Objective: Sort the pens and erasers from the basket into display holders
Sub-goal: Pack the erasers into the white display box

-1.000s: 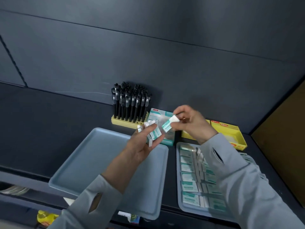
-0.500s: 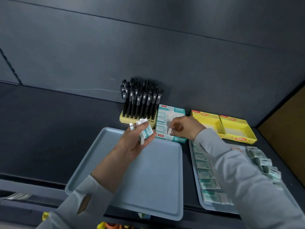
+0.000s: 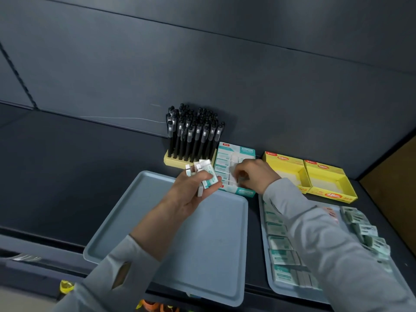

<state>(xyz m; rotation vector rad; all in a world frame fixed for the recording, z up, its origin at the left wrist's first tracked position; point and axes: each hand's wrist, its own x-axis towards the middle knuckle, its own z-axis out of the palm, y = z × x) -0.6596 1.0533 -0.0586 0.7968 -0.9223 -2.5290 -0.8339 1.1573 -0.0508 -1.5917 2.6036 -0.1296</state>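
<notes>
My left hand is closed around a small bunch of white-and-teal erasers, held above the far edge of the left grey tray. My right hand reaches into the teal eraser display box, fingers pinched low among the rows of erasers; whether an eraser is still in the fingers is hidden. Black pens stand upright in a yellow holder behind the left hand.
Two open yellow display boxes sit to the right of the teal box. A second grey tray at the right carries rows of wrapped erasers, partly under my right sleeve. A dark wall rises just behind the shelf.
My right hand carried one eraser from mid-air down into the teal box and now pushes among the rows. My left hand with its erasers stayed about where it was.
</notes>
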